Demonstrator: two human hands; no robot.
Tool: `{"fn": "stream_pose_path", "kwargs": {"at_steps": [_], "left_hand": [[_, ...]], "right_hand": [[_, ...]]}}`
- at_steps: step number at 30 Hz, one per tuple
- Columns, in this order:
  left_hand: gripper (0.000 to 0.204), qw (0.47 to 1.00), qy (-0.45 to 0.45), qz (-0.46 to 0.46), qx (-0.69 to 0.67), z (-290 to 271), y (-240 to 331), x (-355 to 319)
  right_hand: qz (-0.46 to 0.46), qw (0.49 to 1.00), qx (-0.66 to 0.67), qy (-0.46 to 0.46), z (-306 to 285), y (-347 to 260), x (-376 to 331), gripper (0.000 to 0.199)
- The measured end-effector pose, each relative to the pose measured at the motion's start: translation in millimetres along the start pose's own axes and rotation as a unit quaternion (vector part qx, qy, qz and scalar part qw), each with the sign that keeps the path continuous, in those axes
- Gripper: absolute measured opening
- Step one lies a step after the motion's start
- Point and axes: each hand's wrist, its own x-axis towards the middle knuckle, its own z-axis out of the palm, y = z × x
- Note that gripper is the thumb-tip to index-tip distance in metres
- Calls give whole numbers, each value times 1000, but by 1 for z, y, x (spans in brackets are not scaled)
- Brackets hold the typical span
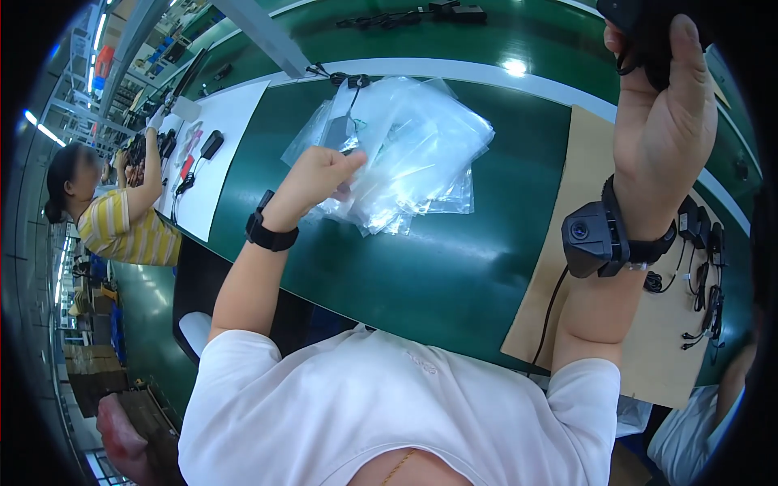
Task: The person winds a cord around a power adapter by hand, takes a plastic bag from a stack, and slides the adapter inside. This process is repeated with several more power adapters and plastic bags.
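Note:
My left hand (pixel 318 176) rests on a pile of clear plastic bags (pixel 413 154) on the green table (pixel 454 267), fingers pinching the edge of one bag. A black band sits on that wrist. My right hand (pixel 660 121) is raised at the upper right, closed around a black device with a cord (pixel 648 28). A black camera unit (pixel 592 239) is strapped to my right wrist, its cable hanging down.
A brown cardboard sheet (pixel 600 324) lies at the right with several black adapters and cables (pixel 701 267) on it. Another person in a striped yellow shirt (pixel 121 227) works at the far left over a white sheet (pixel 223 146). More black cables (pixel 405 16) lie at the back.

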Motion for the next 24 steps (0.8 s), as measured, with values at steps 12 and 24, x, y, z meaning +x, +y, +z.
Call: {"fn": "stream_pose_path", "kwargs": {"at_steps": [12,24], "left_hand": [[25,987,-18,76,139,-17,-7,-2],[35,994,-78,14,-76,-17,-12,1]], "right_hand": [[0,989,78,-125,-35,37,14,26],[0,990,54,-132,-34,42,15,29]]}}
